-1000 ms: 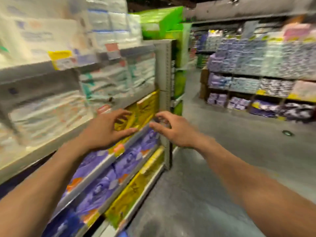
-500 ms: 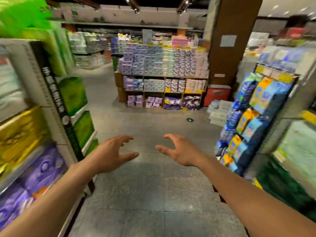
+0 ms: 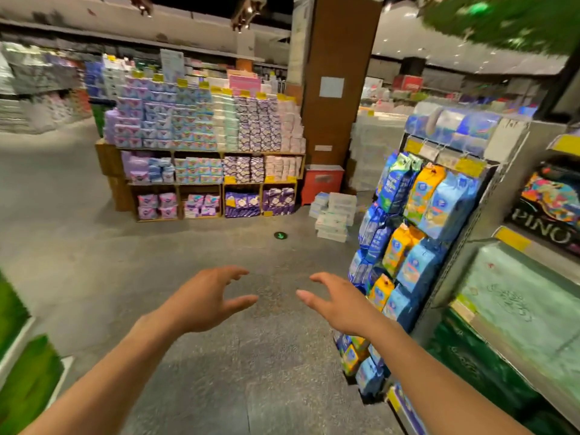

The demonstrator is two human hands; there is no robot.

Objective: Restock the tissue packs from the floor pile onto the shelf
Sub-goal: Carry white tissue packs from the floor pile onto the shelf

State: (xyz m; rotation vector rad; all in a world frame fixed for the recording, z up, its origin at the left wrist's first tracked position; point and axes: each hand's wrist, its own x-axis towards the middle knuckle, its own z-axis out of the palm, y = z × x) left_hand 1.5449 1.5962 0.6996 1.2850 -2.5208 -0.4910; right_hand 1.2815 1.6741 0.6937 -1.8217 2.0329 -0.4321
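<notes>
Bare grey floor (image 3: 150,277) lies open from 6 to 12 o'clock, under the spread, empty left hand (image 3: 204,304) and right hand (image 3: 343,310). At 3 o'clock a rack of hanging blue and orange packs (image 3: 420,227) stands just beside the right hand. A pile of white tissue packs (image 3: 334,215) sits on the floor at 1 o'clock. A wooden display shelf (image 3: 204,182) closes off 12 o'clock, and green packs (image 3: 28,387) edge in at 8 o'clock.

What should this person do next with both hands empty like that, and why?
Probably step forward toward the pile of pale packs on the floor by the brown pillar. The left hand and the right hand are open and hold nothing, and the pile lies well beyond them, so nothing can be picked up yet.
</notes>
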